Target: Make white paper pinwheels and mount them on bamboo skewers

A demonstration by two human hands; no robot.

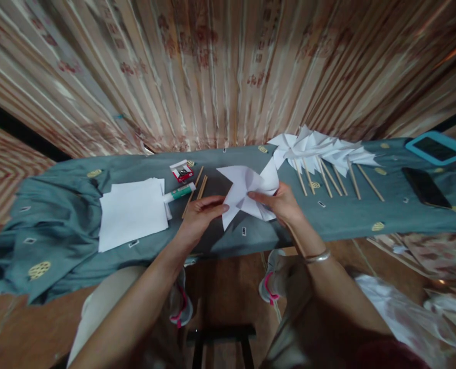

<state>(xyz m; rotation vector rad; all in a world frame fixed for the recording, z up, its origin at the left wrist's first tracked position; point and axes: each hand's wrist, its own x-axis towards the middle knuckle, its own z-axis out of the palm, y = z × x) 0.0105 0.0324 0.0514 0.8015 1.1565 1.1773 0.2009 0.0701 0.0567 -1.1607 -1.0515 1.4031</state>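
A white paper pinwheel [247, 187] is held between my two hands above the cloth-covered table. My left hand [201, 218] pinches its left blade between thumb and fingers. At the right side, my right hand [280, 202] grips the paper, with the thumb near the folded centre. No stick shows on this pinwheel. Left of it lie a few loose wooden sticks [202, 187], a glue stick [180, 192] and an open small red-and-white box [182, 171] with small dark things inside. A stack of white paper sheets [133, 215] lies farther left.
Several finished pinwheels [320, 148] on sticks overlap at the back right. Beyond them are a black phone [426, 187] and a blue-framed tablet [438, 148]. A grey-green cloth [74, 184] covers the table, bunched at left. A patterned curtain [212, 77] hangs behind.
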